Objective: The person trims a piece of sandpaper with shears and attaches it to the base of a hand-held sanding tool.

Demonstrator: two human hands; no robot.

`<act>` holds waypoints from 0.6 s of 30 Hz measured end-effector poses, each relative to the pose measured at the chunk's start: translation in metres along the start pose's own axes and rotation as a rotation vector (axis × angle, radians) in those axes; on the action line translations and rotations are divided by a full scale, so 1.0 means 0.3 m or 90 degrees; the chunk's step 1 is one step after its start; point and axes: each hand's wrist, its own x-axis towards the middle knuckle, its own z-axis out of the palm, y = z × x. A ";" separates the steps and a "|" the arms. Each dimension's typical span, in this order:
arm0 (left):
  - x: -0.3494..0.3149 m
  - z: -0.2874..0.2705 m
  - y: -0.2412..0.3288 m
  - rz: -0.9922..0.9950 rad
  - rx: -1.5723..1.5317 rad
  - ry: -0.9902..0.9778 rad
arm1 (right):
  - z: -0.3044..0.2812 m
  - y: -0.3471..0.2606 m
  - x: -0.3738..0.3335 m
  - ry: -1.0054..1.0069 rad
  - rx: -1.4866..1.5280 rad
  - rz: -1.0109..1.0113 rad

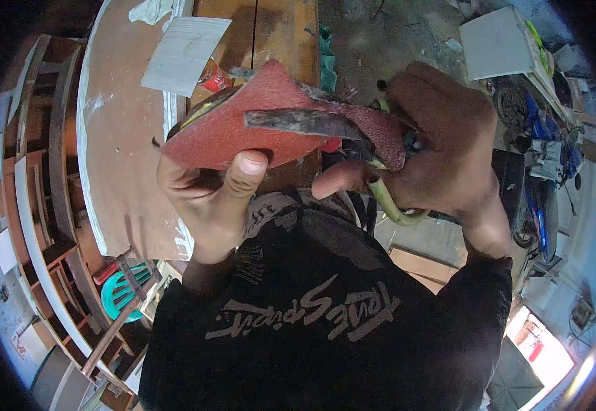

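Held up in front of my chest is a sheet of red sandpaper (209, 133), its edge uneven and its right part bent. My left hand (209, 205) grips its left side, with the thumb flat on the red face and the fingers behind. My right hand (445, 144) is closed around a pair of scissors (298, 122) with a yellowish loop handle. One dark, worn blade lies across the red face, pointing left. The other blade is hidden behind the sheet, so I cannot tell how far the blades are apart.
Beyond my hands stands a wooden bench (291, 34), with a red packet (213, 77) and a pale sheet (187, 55) nearby. A brown panel (123, 123) lies at left, beside wooden frames (58, 171) and a green plastic chair (123, 293). A blue motorbike (534, 198) stands at right.
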 end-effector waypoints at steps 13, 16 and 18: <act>0.047 0.007 0.067 0.025 0.052 -0.066 | 0.000 0.007 0.007 0.024 -0.010 0.033; 0.051 -0.023 0.059 0.018 0.114 -0.119 | 0.014 0.034 -0.009 -0.002 -0.001 0.002; 0.050 -0.004 0.064 0.007 0.097 -0.108 | 0.021 0.044 -0.008 0.029 0.018 -0.013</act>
